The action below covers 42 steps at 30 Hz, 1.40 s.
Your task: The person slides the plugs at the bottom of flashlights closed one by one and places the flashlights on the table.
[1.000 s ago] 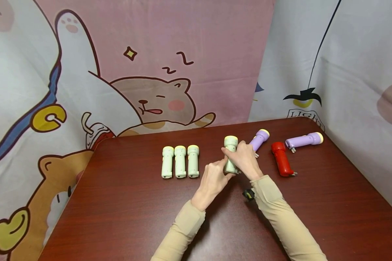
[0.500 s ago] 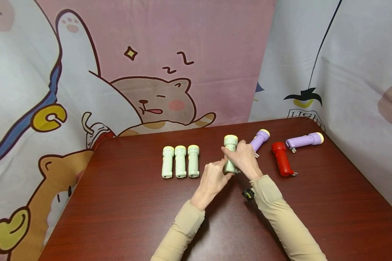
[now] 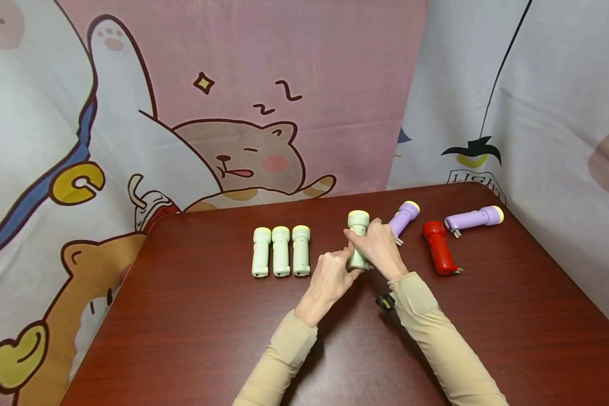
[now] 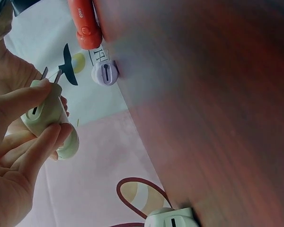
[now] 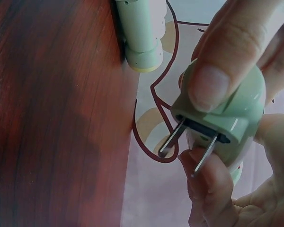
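Observation:
Both hands hold a pale green flashlight [image 3: 357, 260] above the table, its cream lens end pointing away. My left hand [image 3: 329, 283] grips the near end; in the right wrist view its thumb [image 5: 210, 87] presses beside the plug slot. Two metal prongs [image 5: 207, 156] stick out from that end. Round the body, my right hand [image 3: 380, 248] curls its fingers from the other side. To the left lie three matching pale green flashlights [image 3: 281, 254] in a row, with no prongs visible. A purple flashlight [image 3: 406, 215] lies partly behind the right hand, prongs out.
Farther right are a red flashlight [image 3: 438, 248] and another purple flashlight [image 3: 472, 219], both with prongs out. Everything lies on a dark reddish-brown table [image 3: 193, 332]. A cartoon-printed cloth [image 3: 345, 101] hangs behind the back edge. A small black item [image 3: 385, 303] shows at the right cuff.
Hardly anything differs. Both hands stay round the held green flashlight in nearly the same place, and the other flashlights have not moved on the table.

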Motion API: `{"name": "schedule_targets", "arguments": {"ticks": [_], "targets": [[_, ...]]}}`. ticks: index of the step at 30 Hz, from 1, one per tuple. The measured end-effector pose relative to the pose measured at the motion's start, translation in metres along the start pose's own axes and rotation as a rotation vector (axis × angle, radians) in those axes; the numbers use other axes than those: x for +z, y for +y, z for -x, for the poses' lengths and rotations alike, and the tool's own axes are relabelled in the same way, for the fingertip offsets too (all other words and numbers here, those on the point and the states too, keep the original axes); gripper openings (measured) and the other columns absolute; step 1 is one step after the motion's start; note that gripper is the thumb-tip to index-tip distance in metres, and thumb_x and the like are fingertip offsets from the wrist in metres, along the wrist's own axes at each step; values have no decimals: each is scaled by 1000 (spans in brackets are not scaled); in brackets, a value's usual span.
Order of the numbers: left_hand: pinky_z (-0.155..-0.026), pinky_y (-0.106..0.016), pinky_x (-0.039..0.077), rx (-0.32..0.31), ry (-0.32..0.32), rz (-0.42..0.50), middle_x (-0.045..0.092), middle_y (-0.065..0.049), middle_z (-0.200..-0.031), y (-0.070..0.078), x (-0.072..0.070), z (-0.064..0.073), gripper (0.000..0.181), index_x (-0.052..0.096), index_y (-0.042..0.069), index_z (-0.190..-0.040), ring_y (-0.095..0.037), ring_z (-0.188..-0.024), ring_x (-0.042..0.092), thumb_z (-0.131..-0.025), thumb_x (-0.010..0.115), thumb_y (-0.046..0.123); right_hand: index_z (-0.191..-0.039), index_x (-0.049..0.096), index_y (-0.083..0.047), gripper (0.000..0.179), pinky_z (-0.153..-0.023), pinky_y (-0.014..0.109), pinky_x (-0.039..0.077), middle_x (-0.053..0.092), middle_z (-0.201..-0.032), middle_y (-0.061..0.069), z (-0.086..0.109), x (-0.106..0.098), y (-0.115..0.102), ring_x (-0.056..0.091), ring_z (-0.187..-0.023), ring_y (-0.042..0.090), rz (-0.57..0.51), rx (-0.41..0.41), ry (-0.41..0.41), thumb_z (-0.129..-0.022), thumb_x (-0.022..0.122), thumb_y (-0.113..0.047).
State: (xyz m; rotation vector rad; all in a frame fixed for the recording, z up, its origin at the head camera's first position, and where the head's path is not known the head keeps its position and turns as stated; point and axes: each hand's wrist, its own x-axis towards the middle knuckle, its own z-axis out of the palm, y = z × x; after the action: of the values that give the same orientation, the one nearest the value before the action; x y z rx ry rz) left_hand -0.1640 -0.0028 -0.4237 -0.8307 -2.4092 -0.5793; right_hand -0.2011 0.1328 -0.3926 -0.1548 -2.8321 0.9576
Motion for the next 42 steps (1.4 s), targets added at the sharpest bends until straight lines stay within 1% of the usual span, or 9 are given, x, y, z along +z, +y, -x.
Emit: {"name": "schedule_targets", "arguments": {"ticks": [8, 15, 24, 34, 38, 42], "targets": [[-67, -26, 56, 14, -12, -4, 74, -12, -93, 0, -2, 0, 48, 66, 0, -111, -19, -77, 72, -72, 82, 22, -93, 53, 5, 57, -57, 35, 43, 59, -79, 17, -1, -1, 0, 60, -67, 30, 2, 11, -12, -82, 62, -51], [-65, -24, 55, 10, -35, -5, 74, -12, -95, -1, -2, 0, 48, 65, 0, -113, -18, -76, 72, -74, 81, 22, -93, 53, 4, 56, -58, 36, 44, 59, -80, 18, 0, 0, 0, 60, -67, 31, -8, 15, -11, -82, 63, -50], [-65, -25, 55, 29, -52, -3, 74, -10, -95, -2, -3, 0, 45, 65, 0, -113, -18, -75, 72, -75, 80, 21, -93, 54, 4, 56, -60, 39, 46, 59, -79, 17, 0, 1, 0, 61, -69, 32, -8, 7, -5, -81, 63, -50], [-64, -25, 55, 44, -80, -32, 74, -7, -92, -3, -4, -1, 44, 65, 0, -112, -17, -72, 71, -77, 79, 23, -92, 54, 4, 55, -59, 38, 45, 60, -78, 17, 1, 2, 1, 61, -67, 31, -12, -3, -1, -82, 64, -49], [-64, -25, 55, 49, -83, -33, 74, -7, -92, -3, -4, 0, 43, 65, 0, -112, -17, -72, 71, -77, 78, 22, -92, 54, 5, 56, -58, 38, 46, 59, -78, 17, 1, 2, 2, 61, -67, 31, -9, -11, 0, -82, 63, -49], [-61, -25, 54, 53, -84, -22, 74, -7, -91, -4, -4, 1, 42, 65, 1, -112, -18, -69, 70, -78, 78, 21, -92, 53, 5, 56, -57, 38, 46, 59, -77, 17, 1, 2, 2, 61, -66, 31, -6, -14, 3, -82, 64, -49]]}}
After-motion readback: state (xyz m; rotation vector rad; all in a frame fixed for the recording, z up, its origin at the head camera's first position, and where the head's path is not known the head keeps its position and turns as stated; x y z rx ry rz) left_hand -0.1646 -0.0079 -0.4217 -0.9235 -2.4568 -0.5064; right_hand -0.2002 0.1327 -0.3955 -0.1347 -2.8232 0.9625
